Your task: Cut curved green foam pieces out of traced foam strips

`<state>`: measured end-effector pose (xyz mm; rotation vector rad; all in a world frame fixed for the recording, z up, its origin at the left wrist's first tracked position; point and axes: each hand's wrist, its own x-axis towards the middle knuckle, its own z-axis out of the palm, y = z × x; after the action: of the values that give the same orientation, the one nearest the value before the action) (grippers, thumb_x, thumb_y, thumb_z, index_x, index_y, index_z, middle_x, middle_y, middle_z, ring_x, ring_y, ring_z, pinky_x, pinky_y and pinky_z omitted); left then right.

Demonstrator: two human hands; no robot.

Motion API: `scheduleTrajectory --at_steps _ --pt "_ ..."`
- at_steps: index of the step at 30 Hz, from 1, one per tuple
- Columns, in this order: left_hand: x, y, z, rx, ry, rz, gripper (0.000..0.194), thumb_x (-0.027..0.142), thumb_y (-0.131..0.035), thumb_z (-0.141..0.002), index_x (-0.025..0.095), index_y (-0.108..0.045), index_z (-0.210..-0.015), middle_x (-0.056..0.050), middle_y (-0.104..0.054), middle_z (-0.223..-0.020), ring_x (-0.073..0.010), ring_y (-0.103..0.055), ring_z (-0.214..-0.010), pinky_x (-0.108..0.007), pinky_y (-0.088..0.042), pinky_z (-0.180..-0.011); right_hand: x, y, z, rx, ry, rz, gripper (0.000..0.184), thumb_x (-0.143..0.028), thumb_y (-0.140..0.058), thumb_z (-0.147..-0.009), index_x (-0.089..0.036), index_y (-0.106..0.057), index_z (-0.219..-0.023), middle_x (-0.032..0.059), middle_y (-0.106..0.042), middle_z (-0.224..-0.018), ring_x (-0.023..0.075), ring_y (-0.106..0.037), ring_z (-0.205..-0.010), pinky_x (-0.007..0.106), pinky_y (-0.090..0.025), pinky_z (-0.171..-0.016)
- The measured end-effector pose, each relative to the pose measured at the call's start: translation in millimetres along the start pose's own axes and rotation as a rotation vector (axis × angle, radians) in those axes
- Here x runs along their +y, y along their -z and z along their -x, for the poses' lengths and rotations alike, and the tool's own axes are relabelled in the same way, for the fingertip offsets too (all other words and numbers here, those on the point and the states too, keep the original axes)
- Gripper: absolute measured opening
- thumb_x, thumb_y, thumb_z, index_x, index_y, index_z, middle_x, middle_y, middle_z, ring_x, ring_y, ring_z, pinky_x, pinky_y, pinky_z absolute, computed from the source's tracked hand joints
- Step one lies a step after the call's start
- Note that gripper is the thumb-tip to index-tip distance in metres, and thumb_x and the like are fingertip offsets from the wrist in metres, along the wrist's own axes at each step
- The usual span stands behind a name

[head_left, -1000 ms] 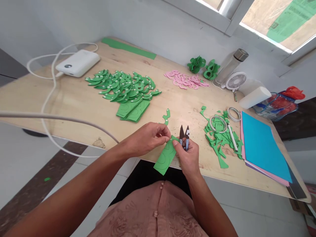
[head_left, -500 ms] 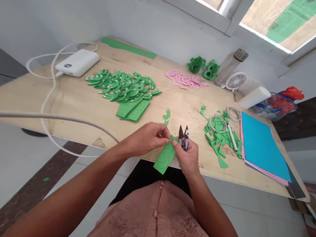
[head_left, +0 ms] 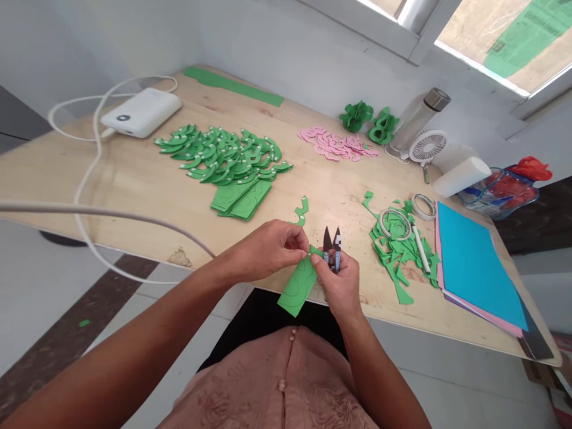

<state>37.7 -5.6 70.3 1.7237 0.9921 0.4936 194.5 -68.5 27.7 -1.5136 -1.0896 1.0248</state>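
My left hand [head_left: 268,247] pinches the top edge of a green foam piece [head_left: 298,287] with curved lines drawn on it, held at the near table edge. My right hand [head_left: 338,283] grips a small pair of thread snips [head_left: 332,243], blades pointing up and apart, while its thumb and forefinger also pinch the top of the same green piece. A single curly green cut-out [head_left: 301,211] lies on the wooden table [head_left: 134,179] just beyond my hands.
A heap of green curved cut-outs [head_left: 223,155] over drawn green pieces [head_left: 241,199] lies mid-table. Pink cut-outs [head_left: 337,145], green scraps with tape rolls [head_left: 397,238], coloured sheets [head_left: 478,268], a power bank [head_left: 140,112] with cable, a small fan [head_left: 426,146] and a bottle [head_left: 417,119] surround it.
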Motion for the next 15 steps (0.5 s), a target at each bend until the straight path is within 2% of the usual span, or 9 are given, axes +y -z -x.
scheduleTrajectory --at_steps 4,9,15 --pt "-0.6 0.2 -0.2 0.014 -0.008 -0.038 0.011 0.021 -0.055 -0.072 0.017 -0.065 -0.070 0.000 -0.068 -0.067 -0.0141 -0.061 -0.063 -0.023 -0.043 -0.060 -0.5 -1.4 -0.1 0.019 0.002 -0.014 0.031 -0.035 -0.069 -0.068 -0.019 -0.046 -0.054 -0.0061 -0.037 -0.052 0.0079 -0.031 -0.049 0.021 -0.027 -0.043" --pt "-0.3 -1.0 0.9 0.010 0.015 -0.042 0.011 0.022 -0.056 -0.071 0.018 -0.066 -0.071 0.000 -0.070 -0.068 -0.0155 -0.064 -0.066 -0.024 -0.045 -0.061 -2.5 -4.1 -0.1 0.034 0.010 -0.001 0.020 -0.030 -0.068 -0.067 -0.017 -0.056 -0.059 -0.0048 -0.043 -0.052 0.0082 -0.035 -0.048 0.021 -0.030 -0.043" --pt "2.1 -2.6 6.0 0.018 0.036 0.041 0.012 0.024 -0.055 -0.073 0.018 -0.066 -0.074 -0.003 -0.073 -0.076 -0.0187 -0.068 -0.075 -0.029 -0.050 -0.071 -1.9 -5.0 -1.4 0.073 -0.008 -0.024 0.016 -0.030 -0.068 -0.064 -0.016 -0.060 -0.061 -0.0039 -0.047 -0.052 0.0088 -0.038 -0.048 0.021 -0.033 -0.043"
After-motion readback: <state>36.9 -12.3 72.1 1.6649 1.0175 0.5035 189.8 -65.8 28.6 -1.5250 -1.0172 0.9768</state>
